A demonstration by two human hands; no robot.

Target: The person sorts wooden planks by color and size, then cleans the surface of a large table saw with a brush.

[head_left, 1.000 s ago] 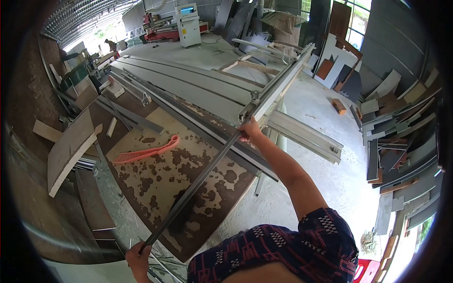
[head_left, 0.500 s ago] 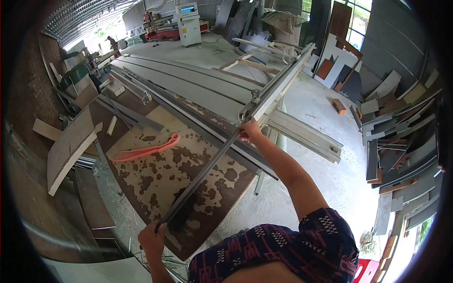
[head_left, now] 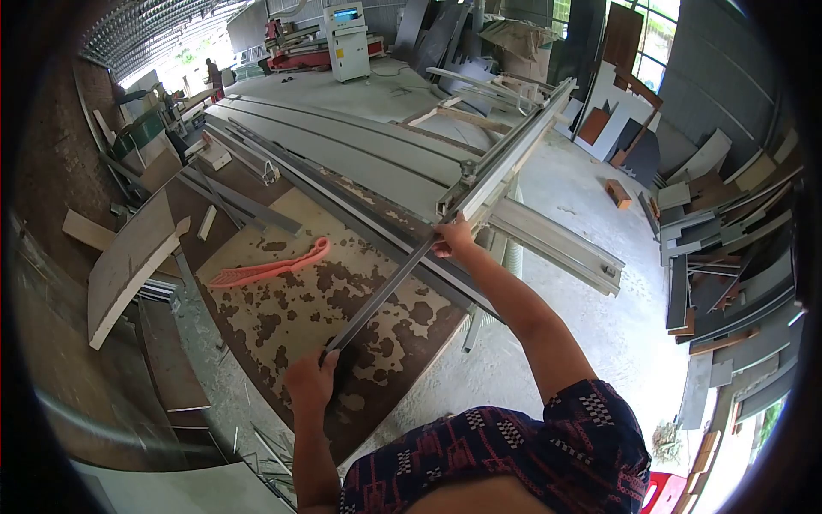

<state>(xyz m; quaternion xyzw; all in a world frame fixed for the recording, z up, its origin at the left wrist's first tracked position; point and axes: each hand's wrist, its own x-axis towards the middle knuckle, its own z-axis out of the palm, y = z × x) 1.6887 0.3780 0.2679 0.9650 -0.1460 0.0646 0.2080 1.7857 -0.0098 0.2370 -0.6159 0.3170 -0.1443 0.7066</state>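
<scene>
A long, narrow dark grey strip point(head_left: 382, 292) slants over the worn, patchy board point(head_left: 265, 321) of the saw table. My left hand point(head_left: 310, 381) is closed around its near end, thumb on top. Farther up, my right hand point(head_left: 454, 236) is closed on the strip where it meets the long metal fence rail point(head_left: 505, 163). The strip's far part is hard to tell from the rail. A pink-orange plastic push handle point(head_left: 270, 264) lies on the board, left of the strip and touched by neither hand.
Long metal bars point(head_left: 342, 227) cross the table beyond the board. A rail arm point(head_left: 556, 244) juts out at right. Offcut panels point(head_left: 711, 257) crowd the right wall, and a curved panel point(head_left: 133, 265) leans at left. A white machine cabinet point(head_left: 347, 44) stands behind; a person point(head_left: 213, 75) is far off.
My left hand has moved forward and right with the strip's near end, so less of the strip shows between my hands. My right hand stays at the rail. The distant person has shifted posture.
</scene>
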